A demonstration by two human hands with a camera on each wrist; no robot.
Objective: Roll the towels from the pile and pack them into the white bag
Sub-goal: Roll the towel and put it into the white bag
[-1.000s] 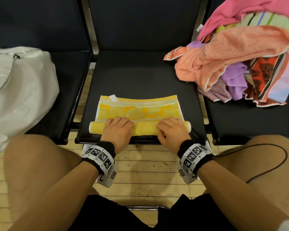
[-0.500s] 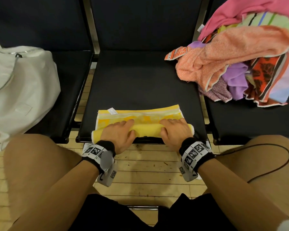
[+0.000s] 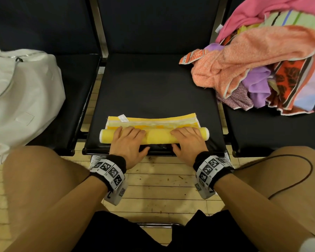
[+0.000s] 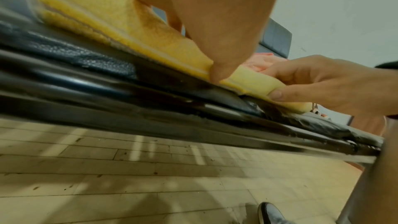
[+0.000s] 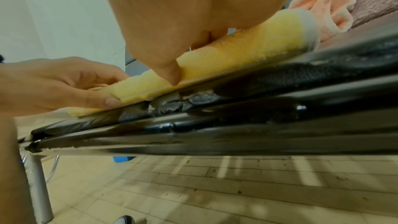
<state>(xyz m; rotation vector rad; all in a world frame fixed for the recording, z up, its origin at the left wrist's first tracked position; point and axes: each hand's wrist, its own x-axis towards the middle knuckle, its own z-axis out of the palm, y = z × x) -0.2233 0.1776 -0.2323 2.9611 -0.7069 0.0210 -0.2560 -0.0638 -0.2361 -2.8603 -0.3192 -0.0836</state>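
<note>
Head view: our left hand (image 3: 128,145) and right hand (image 3: 187,143) clamp the yellow towel (image 3: 154,136); roll's fatter than a second ago, only a strip left.

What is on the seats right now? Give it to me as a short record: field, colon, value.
towel in work: yellow towel, mostly rolled, on the middle seat near its front edge
unrolled part: a flat strip lies beyond the roll
left hand: on the roll's left part, thumb at its near side
right hand: on the roll's right part, thumb at its near side
pile: unrolled towels of mixed colours on the right seat
white bag: on the left seat; opening not visible
</note>
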